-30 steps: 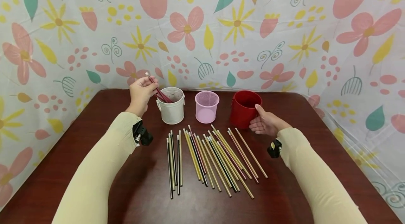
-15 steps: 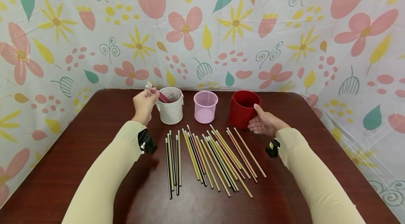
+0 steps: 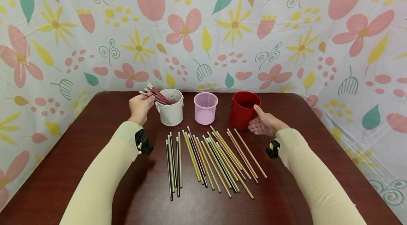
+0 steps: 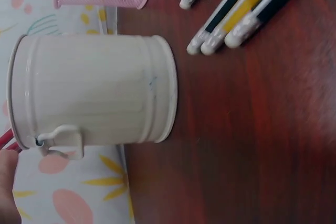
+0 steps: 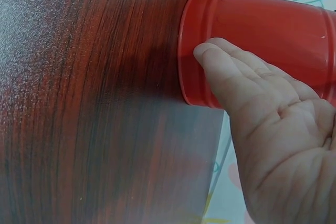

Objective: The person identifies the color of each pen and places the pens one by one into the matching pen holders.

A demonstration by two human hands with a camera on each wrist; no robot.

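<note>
Closest to you: loose pencils (image 3: 221, 163) side by side on the table (image 3: 146, 189), most eraser ends pointing away, a small bunch left of a fuller one. They look ready to roll, so lift any sweep well above them.

Right hand (image 3: 265, 123): fingers straight along the side of the red bucket (image 3: 240, 119), thumb up by its rim. Not gripping. Light contact seems enough; a hard push could slide the bucket.

Pink cup (image 3: 204, 115): upright, mid-row, apart from both buckets.

Left hand (image 3: 140, 107): at the left rim of the white bucket (image 3: 171, 116), well apart from your right. Fingers and thumb appear to pinch the red pencils (image 3: 160, 96) high up; how many sit in the pinch, you cannot tell. Pencils slant, lower ends inside the bucket, erasers out past the rim. One fans away; best gather it into the bundle. Bring the bundle more upright, so nothing levers on the rim. Mind the small loop (image 4: 79, 137) on the bucket's side, just below your fingers: a snag might tip it.

Behind all: flowered curtain (image 3: 133, 6), pale. White erasers could get lost against it; judge by the red shafts.
</note>
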